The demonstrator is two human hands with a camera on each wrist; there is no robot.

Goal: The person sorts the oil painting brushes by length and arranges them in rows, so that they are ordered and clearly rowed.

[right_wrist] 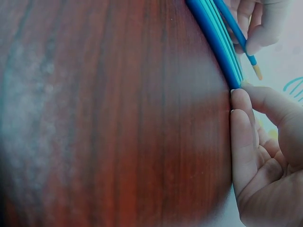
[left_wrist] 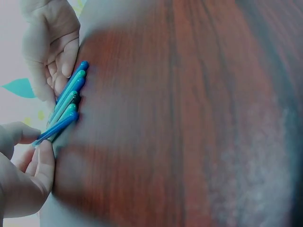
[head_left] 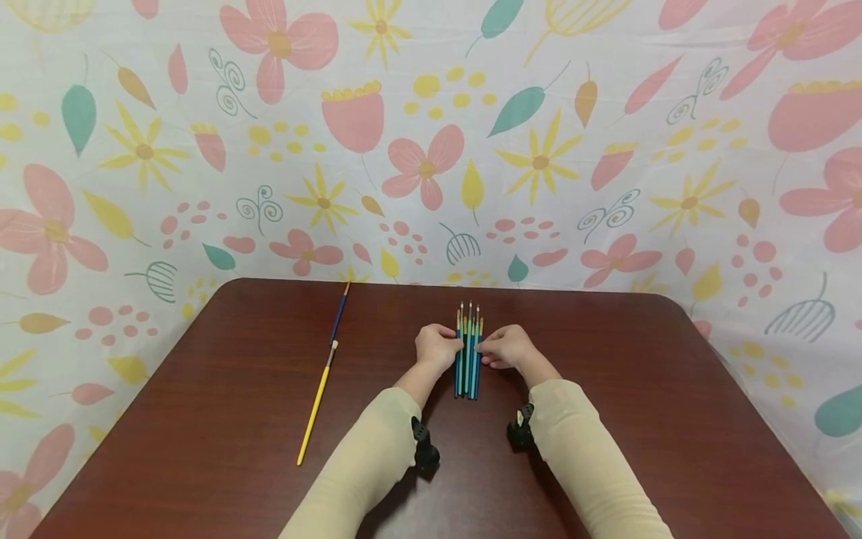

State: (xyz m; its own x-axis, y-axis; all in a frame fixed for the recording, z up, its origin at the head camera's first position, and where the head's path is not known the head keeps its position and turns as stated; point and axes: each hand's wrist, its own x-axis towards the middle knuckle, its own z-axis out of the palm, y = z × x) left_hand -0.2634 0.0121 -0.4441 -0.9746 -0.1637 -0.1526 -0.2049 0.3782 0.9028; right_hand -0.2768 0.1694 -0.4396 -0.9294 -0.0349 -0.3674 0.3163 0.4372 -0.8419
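Note:
Several slim paintbrushes with blue, green and teal handles lie side by side on the table, tips pointing away. At the row's left side my left hand pinches a blue paintbrush between thumb and fingers. In the right wrist view that brush stands a little off the others, its tan end showing past the fingers. My right hand is at the opposite side, thumb and index fingertip pinching the outermost blue paintbrush. Its other fingers are curled near the tabletop.
A yellow paintbrush lies slanted on the dark wooden table, left of my arms. Beyond its bristles a dark blue paintbrush reaches the table's back edge. Behind hangs a floral cloth. Small black cameras sit on both sleeves.

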